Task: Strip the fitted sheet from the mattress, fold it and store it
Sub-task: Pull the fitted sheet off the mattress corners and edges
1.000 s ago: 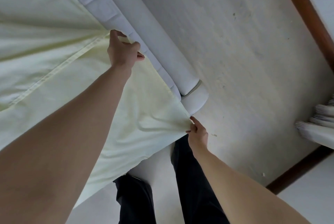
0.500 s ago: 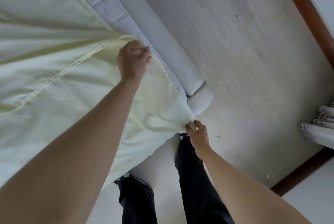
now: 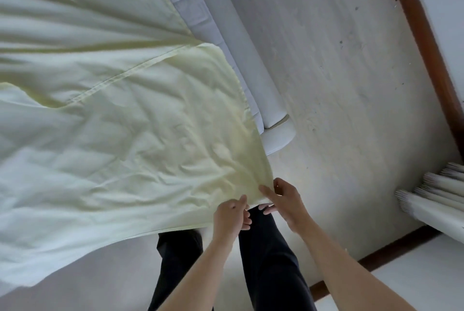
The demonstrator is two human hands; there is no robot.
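Both hands meet at one corner of the pale yellow fitted sheet (image 3: 125, 134): the left hand (image 3: 232, 217) and right hand (image 3: 285, 200) each pinch its edge in curled fingers. The sheet lies loose over the mattress (image 3: 198, 16). Its slack far side could snag or slide to the floor (image 3: 339, 72).

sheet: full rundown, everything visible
The sheet is pale yellow-green, thin woven-looking cloth, creased, with a stitched seam running diagonally across it. It is lifted and spread over most of the left of the view, beside the white mattress edge. Its near corner is gathered where the left hand and right hand both pinch it. The lower edge hangs free above the floor.
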